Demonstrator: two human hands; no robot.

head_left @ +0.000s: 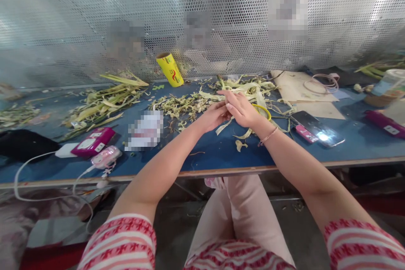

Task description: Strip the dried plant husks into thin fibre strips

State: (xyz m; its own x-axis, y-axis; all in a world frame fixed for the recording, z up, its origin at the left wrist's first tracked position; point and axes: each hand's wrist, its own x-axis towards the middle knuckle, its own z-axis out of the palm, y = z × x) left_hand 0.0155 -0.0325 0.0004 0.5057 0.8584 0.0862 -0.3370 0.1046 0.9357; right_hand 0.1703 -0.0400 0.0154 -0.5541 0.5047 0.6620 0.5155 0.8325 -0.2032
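Behind right hand (242, 109), left fingers (220, 110) and pale leaves (260, 98) partly hidden

A workshop, by the look of it: a long blue table (218, 156), a metal screen (240, 12) full of small holes standing behind the table, and heaps of plant scraps (177, 107) strewn over the table. A yellow tube (171, 69) and flat cardboard (295, 86) also sit on the table; a grey floor (292, 217) shows beneath the table.
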